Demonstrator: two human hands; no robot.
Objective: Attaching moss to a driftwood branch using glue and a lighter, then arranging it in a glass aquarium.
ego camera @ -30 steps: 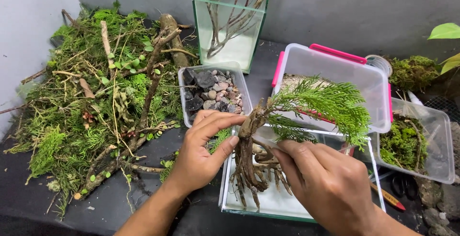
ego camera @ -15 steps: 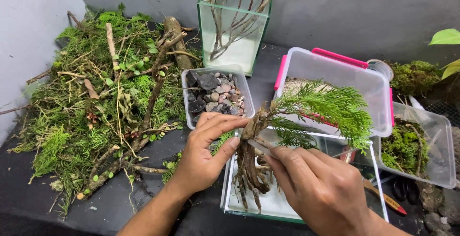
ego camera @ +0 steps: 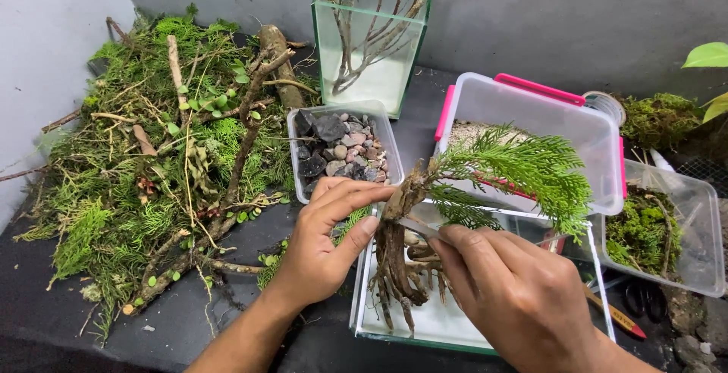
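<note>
Nearest the camera, the right hand [ego camera: 523, 297] has its fingers drawn together, pinching a thin metal tool [ego camera: 417, 227], likely tweezers, whose tip meets the driftwood root [ego camera: 394, 255]. The left hand [ego camera: 322, 248] steadies that root from the other side: thumb pressed against its lower trunk, the other fingers loosely curved and slightly spread over its top. The root stands upright, its tangled legs inside a low glass tank [ego camera: 455, 327], with a feathery green conifer sprig [ego camera: 523, 172] fixed at its crown and leaning right. Just behind sits a clear tub of grey and brown stones [ego camera: 341, 149], and to the right a clear box with pink clips [ego camera: 531, 126] holding sand. A tub of moss [ego camera: 652, 233] lies far right. Left, a heap of green cuttings and twigs [ego camera: 167, 161] covers the dark table [ego camera: 189, 327]. Farthest back stands a tall glass tank [ego camera: 371, 54] with bare branches.
</note>
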